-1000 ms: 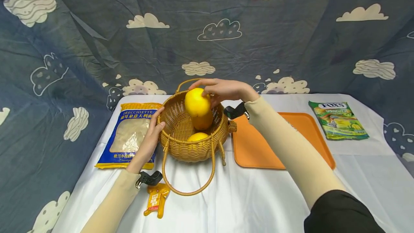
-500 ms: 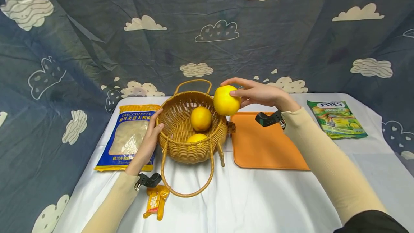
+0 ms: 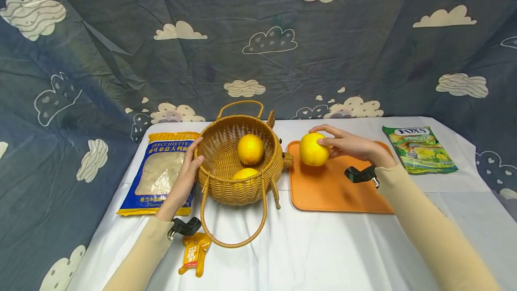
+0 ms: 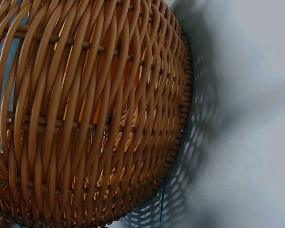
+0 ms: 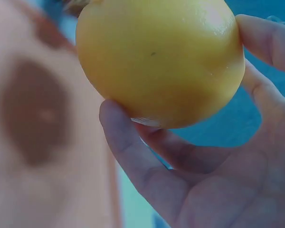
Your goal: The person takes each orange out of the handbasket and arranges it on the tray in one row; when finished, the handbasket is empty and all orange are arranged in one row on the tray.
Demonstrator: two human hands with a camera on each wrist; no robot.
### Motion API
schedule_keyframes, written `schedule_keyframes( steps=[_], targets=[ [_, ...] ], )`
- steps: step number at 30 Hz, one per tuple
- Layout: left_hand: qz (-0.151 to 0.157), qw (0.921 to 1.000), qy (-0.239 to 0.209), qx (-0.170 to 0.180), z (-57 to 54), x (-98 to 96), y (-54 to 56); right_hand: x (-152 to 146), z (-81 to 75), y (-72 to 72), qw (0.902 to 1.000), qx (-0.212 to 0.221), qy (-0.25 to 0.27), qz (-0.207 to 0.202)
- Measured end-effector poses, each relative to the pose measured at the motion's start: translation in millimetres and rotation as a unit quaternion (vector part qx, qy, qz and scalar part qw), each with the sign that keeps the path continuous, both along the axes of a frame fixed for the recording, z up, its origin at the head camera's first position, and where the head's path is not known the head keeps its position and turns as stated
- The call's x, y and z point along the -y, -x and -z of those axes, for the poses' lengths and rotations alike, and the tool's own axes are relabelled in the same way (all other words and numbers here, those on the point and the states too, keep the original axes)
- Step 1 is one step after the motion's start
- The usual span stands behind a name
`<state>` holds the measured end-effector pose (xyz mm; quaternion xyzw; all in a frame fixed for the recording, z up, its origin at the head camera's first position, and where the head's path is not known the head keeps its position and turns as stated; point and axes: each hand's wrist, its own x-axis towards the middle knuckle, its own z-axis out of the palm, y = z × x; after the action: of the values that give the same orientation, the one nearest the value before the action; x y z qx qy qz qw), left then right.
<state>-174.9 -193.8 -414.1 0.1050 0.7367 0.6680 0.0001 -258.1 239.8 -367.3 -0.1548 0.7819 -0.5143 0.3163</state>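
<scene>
My right hand [image 3: 351,145] holds a smooth yellow round fruit [image 3: 314,149] just above the orange tray, fingertips spread around it. In the right wrist view, the thumb and fingers press against the sides of this fruit [image 5: 161,61]. My left hand [image 3: 183,181] rests against the left rim of a wicker basket [image 3: 242,194], thumb and index finger at the edge. Inside the basket lie an orange-yellow fruit [image 3: 250,149] and a second one [image 3: 245,174] partly hidden by the front wall. The left wrist view is filled mostly by the basket's woven side [image 4: 95,118].
The orange tray [image 3: 339,196] lies right of the basket, with a green FOX'S candy bag [image 3: 420,149] beyond it. A blue-and-yellow orecchiette bag [image 3: 161,172] lies at left, under my left arm's side. A small orange packet [image 3: 194,254] lies near the front, beside the basket's lowered handle [image 3: 234,245].
My right hand has lifted the yellow fruit out of the basket and carried it right, over the tray's left part. My left hand has stayed at the basket rim.
</scene>
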Motion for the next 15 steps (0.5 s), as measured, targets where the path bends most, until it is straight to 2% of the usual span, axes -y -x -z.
schedule_keyframes(
  steps=[4, 7, 9, 11, 15],
  targets=[
    [0.001, 1.0000, -0.005, 0.004, -6.2, -2.4, -3.1, -2, 20.1, -2.9, 0.9999, 0.001, -0.013, -0.006],
    [-0.006, 1.0000, 0.003, -0.002, -3.4, -1.9, -2.4, -1, 30.2, -4.7, 0.9997, 0.002, -0.021, -0.009],
    [-0.011, 0.9999, 0.008, -0.009, 0.0, -1.2, -1.4, 0, 34.6, -5.4, 0.9995, 0.001, -0.031, -0.007],
    [-0.012, 0.9998, 0.014, -0.010, -4.1, -2.3, -3.7, 0, 37.9, -5.3, 0.9991, 0.002, -0.043, -0.008],
    [-0.013, 0.9997, 0.016, -0.015, -2.5, -1.7, -2.4, 2, 38.5, -5.8, 0.9981, 0.003, -0.058, -0.020]
  ],
)
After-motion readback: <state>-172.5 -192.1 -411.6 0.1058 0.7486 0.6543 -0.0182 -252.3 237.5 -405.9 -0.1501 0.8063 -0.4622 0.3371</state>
